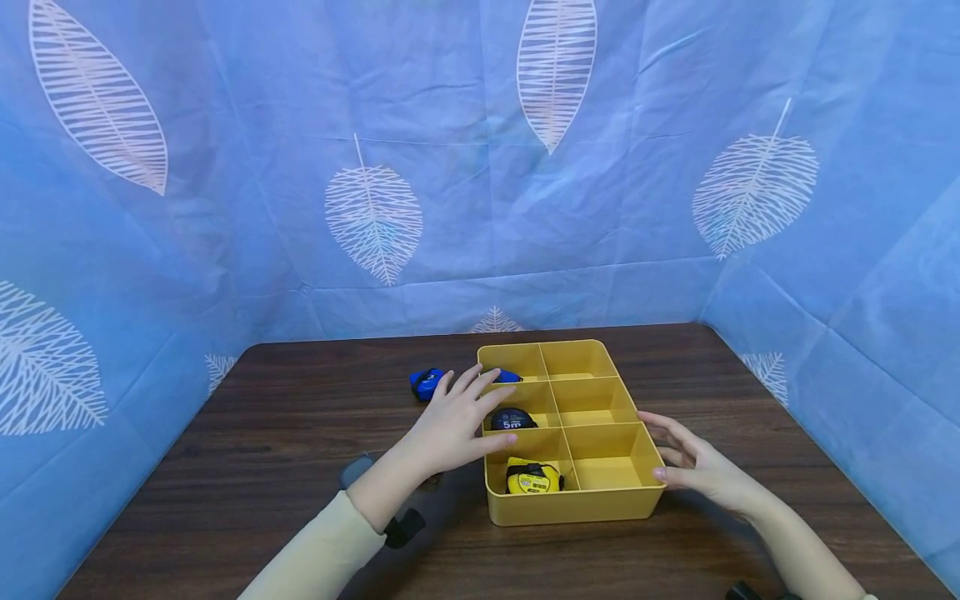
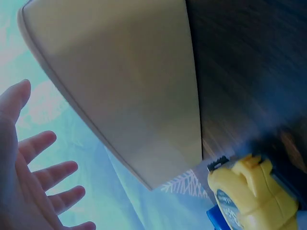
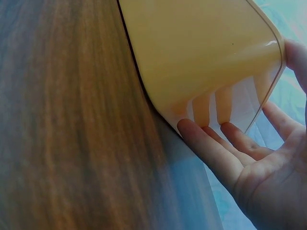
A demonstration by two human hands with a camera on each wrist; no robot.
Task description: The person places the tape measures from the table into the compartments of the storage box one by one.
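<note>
A yellow box [image 1: 570, 507] with two columns of compartments stands on the table. My left hand [image 1: 453, 425] hovers over its left edge, fingers spread and holding nothing. Its left column holds a blue tape measure [image 1: 510, 377] at the back, a black 5m tape measure [image 1: 512, 419] in the middle and a yellow tape measure [image 1: 532, 477] in front. Against the box's right wall, my right hand [image 1: 697, 471] rests its fingertips, thumb at the rim near the front corner. The left wrist view shows another yellow tape measure [image 2: 254, 194] outside the box.
Left of the box, a blue tape measure [image 1: 426, 383] lies on the dark wooden table [image 1: 300, 417]. A grey-blue item [image 1: 356, 470] is partly hidden behind my left forearm. Blue cloth [image 1: 450, 208] with white leaves hangs around the table.
</note>
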